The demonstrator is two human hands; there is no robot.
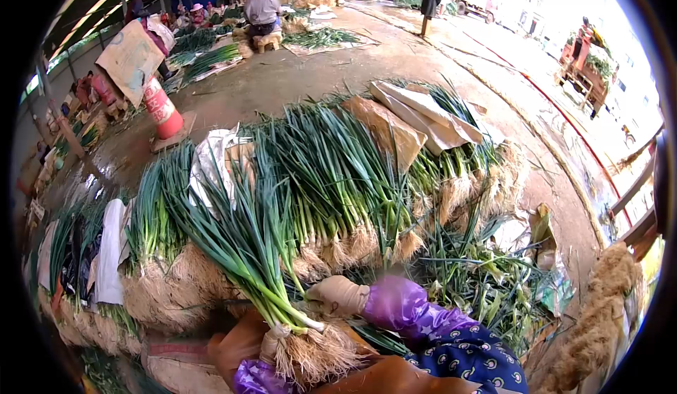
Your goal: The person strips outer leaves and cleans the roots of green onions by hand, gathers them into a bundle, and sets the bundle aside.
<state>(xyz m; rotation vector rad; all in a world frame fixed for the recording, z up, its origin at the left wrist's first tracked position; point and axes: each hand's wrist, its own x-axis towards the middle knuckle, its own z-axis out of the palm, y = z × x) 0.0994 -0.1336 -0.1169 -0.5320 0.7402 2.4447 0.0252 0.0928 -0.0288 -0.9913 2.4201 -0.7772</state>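
A bunch of green onions (271,295) with long dark leaves, white bases and pale shaggy roots lies slanted in front of me, roots toward my lap. My left hand (269,346), gloved, is closed around its lower end; the stalks and roots hide most of the fingers. My right hand (335,296), in a beige glove below a purple sleeve, is right beside the white bases. Its fingers are closed at the lower end of a single green onion stalk (290,270). Directly beyond stands a long row of green onions (317,175), roots facing me.
Sacking (430,115) and a white cloth (211,161) lie over parts of the row. Loose leaf trimmings (479,274) are heaped at right. A red-and-white post (162,108) stands behind. A person (262,13) sits farther back; a loaded vehicle (589,69) is at far right.
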